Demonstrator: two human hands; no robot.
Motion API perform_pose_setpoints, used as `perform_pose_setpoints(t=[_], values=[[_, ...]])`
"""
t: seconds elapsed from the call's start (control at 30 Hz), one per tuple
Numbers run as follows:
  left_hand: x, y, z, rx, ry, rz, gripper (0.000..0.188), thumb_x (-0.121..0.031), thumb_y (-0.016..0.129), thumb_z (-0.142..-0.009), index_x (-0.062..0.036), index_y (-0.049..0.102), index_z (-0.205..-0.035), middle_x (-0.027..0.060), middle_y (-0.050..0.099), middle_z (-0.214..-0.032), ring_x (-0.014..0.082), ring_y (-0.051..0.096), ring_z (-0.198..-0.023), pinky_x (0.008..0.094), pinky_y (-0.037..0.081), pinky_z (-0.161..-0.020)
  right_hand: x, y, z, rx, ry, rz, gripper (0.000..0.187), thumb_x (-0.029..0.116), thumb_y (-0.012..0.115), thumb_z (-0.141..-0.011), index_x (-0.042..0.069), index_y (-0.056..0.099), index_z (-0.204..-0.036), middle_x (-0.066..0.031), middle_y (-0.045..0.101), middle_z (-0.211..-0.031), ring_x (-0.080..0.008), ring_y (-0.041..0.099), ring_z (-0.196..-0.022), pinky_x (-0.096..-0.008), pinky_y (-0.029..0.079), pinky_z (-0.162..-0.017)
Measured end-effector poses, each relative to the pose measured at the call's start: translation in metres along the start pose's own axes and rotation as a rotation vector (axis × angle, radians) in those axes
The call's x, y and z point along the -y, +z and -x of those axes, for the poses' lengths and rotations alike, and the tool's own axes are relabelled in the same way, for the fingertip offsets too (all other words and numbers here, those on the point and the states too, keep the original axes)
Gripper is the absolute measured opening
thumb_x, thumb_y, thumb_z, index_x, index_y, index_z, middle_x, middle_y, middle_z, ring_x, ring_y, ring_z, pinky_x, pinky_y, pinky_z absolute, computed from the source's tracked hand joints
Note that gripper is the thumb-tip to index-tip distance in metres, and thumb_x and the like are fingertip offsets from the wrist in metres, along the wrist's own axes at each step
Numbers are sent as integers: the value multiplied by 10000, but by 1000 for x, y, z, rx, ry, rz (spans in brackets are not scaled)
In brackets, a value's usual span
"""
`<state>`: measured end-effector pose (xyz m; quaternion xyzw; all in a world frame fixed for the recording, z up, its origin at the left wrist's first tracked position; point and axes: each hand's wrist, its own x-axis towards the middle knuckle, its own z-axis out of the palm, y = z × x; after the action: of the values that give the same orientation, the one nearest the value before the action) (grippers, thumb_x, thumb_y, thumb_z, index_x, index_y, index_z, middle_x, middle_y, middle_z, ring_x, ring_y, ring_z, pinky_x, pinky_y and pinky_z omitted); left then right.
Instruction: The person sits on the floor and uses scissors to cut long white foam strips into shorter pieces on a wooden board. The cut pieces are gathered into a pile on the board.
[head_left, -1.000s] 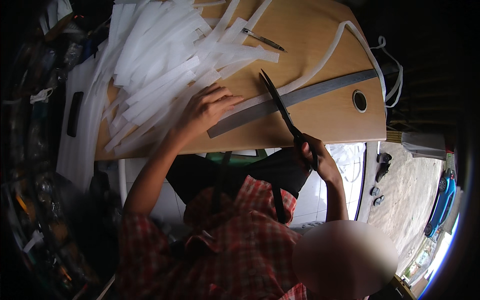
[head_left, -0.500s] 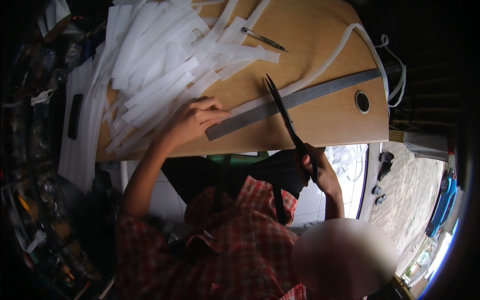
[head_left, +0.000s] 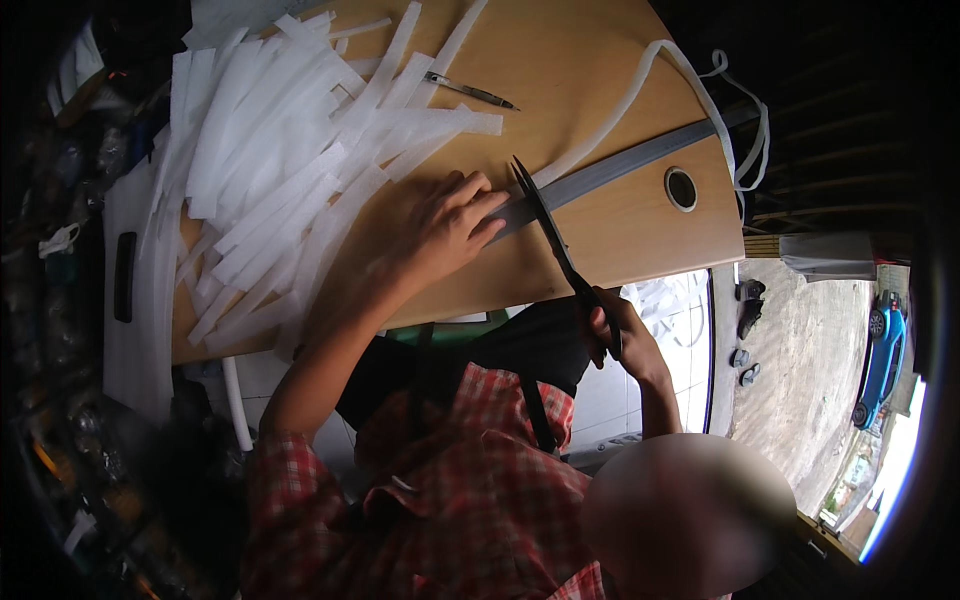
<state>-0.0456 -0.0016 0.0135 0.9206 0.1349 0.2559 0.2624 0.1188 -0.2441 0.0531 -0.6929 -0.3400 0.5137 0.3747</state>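
My right hand [head_left: 622, 335] grips the handles of black scissors [head_left: 552, 232] beyond the table's front edge. Their long blades point up and to the left, lying across a narrow white foam strip [head_left: 580, 152] and a long grey metal ruler [head_left: 625, 160]. Close beside the blades, the bent fingers of my left hand [head_left: 455, 225] are closed over the strip and the near end of the ruler. The fingers hide the strip's end. From there the strip runs right along the ruler, then curves up and over the table's right edge.
A large heap of cut white foam strips [head_left: 270, 150] covers the left of the wooden table [head_left: 590, 60]. A pen-like knife [head_left: 470, 90] lies behind my left hand. A round cable hole [head_left: 681, 189] sits near the right edge. White scraps [head_left: 665, 300] lie on the tiled floor.
My left hand has slid right along the ruler, up close to the scissor blades, covering the ruler's near end. The scissors still cross the strip. The whole view has shifted slightly.
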Motion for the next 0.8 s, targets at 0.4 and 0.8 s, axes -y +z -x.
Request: perform_pose_setpoints(t=[0.4,0.8], values=[[8,23,-13,-88,-4,8,133,-104,713,-840,-60,636,-939,74,592,-918,287,607,-892,412,479,-786,0,-28,35,18,67,167,752,741,543,-846,-11,542,-855,-43,511,-548,-127,548,-517,-299,404,-493],[9,24,-10,-108,4,89,126,-82,704,-848,-61,643,-957,70,602,-926,280,614,-887,396,507,-761,17,-17,20,104,94,92,610,591,583,-908,-12,553,-822,-34,521,-560,-116,538,-506,-287,411,-474]])
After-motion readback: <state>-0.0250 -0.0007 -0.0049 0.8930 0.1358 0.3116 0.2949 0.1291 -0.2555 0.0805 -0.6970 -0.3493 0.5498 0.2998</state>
